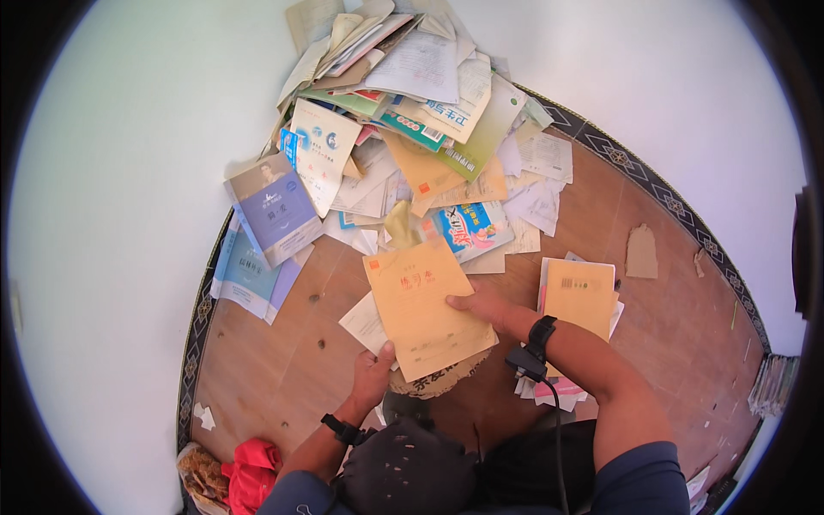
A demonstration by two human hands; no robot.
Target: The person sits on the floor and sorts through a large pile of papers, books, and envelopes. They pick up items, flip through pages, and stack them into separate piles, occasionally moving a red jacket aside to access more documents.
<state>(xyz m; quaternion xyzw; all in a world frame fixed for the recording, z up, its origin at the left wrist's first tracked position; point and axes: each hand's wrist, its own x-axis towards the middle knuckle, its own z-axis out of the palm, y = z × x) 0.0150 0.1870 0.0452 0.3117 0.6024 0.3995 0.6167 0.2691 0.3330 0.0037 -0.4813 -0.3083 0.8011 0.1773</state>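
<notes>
A tan paper-covered exercise book (425, 315) lies flat before me at a slant, its cover bearing red printed characters. My right hand (484, 304) grips its right edge, thumb on top and fingers hidden beneath. At the lower left, my left hand (374, 373) has its thumb up against the book's edge and a paler printed sheet (367, 325) that sticks out from under the book. Below both, a piece of brown cardboard (441, 380) with dark writing shows partly. Whatever else is under the book is hidden.
A large heap of books and loose papers (418, 71) leans in the corner. Left of it lie a purple-covered book (277, 209) and a blue one (248, 267). Right of me stands a stack of exercise books (579, 293). Red cloth (252, 473) lies lower left; a cable (559, 438) hangs from my right wrist.
</notes>
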